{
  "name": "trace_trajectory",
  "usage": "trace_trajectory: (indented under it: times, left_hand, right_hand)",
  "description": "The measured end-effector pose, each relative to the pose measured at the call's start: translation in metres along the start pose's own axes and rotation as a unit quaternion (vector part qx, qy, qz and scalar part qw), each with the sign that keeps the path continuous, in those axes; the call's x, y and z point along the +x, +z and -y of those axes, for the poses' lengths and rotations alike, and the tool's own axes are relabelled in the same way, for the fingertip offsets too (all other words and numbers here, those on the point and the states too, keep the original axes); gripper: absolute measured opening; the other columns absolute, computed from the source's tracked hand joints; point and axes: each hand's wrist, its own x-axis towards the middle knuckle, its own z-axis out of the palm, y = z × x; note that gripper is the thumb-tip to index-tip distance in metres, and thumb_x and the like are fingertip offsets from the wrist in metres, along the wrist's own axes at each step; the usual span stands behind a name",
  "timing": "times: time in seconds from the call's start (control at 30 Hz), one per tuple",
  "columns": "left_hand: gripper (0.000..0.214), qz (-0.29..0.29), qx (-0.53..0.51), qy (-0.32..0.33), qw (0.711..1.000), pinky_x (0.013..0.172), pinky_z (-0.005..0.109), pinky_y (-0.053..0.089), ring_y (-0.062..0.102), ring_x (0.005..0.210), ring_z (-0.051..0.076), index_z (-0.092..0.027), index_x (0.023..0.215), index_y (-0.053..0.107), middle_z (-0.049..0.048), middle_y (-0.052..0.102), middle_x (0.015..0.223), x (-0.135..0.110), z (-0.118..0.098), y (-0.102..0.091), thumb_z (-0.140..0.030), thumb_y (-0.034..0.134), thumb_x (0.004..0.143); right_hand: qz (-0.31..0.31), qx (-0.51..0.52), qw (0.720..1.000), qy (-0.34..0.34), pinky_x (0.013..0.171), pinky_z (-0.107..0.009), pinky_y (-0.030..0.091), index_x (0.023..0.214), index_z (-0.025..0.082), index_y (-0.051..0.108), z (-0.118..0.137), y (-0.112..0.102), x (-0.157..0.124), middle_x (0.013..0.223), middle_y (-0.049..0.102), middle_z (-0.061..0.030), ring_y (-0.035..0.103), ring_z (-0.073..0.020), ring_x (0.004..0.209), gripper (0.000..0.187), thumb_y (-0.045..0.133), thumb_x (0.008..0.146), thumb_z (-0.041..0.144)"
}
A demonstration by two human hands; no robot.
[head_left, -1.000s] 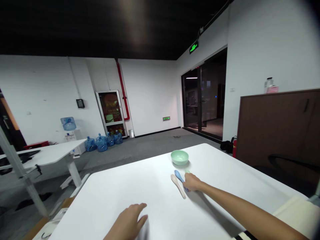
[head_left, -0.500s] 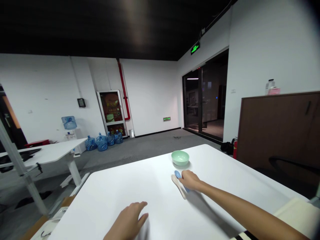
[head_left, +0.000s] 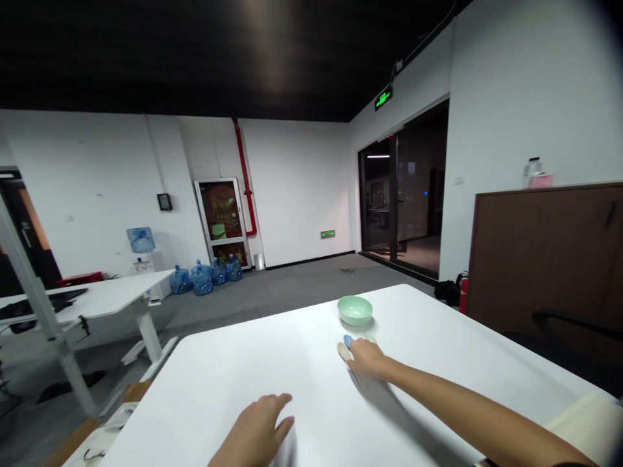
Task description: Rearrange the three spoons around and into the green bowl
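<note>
My right hand (head_left: 368, 359) lies over three small spoons on the white table (head_left: 233, 376): a beige spoon (head_left: 344, 351), a blue spoon (head_left: 348, 340) and a green spoon (head_left: 370, 338), of which only the bowl ends show. Its fingers curl down onto the handles; which one they grip is hidden. A pale green bowl (head_left: 355, 310) stands just beyond the spoons. My left hand (head_left: 256, 431) rests flat on the table near me, fingers stretched out, holding nothing.
A second white desk (head_left: 92, 295) stands at the left, with blue water jugs (head_left: 200, 279) and a dispenser behind it. A brown cabinet (head_left: 545, 253) and a dark chair (head_left: 574, 331) are at the right. Glass doors are ahead on the right.
My right hand has slid left over the spoons, covering the beige and blue handles. The view has shifted slightly down. My left hand has stayed put.
</note>
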Motion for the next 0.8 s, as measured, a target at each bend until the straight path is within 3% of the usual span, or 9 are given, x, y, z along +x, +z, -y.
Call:
trace_trajectory:
  times: [0.6,0.8]
  left_hand:
    - [0.051,-0.002,0.007,0.003,1.0,0.1,0.039,0.04,0.055,0.117,0.026,-0.03,0.132,0.053,0.005,0.061,0.129,0.001,0.0011,0.0011,-0.051,0.04,0.088]
    - [0.051,0.004,0.009,0.0,1.0,0.1,0.039,0.04,0.055,0.117,0.025,-0.03,0.132,0.053,0.0053,0.061,0.128,0.001,-0.0006,-0.0009,-0.052,0.039,0.088]
  right_hand:
    - [0.025,0.042,0.998,0.043,0.06,-0.027,0.039,0.092,0.015,0.062,0.0068,0.0045,0.0045,0.104,0.068,-0.0136,0.066,-0.0249,0.087,0.022,0.06,0.072,0.023]
    - [0.034,0.079,0.995,0.043,0.058,-0.025,0.036,0.085,0.015,0.06,0.0104,0.0016,-0.0011,0.094,0.068,-0.0117,0.065,-0.0231,0.081,0.018,0.063,0.07,0.025]
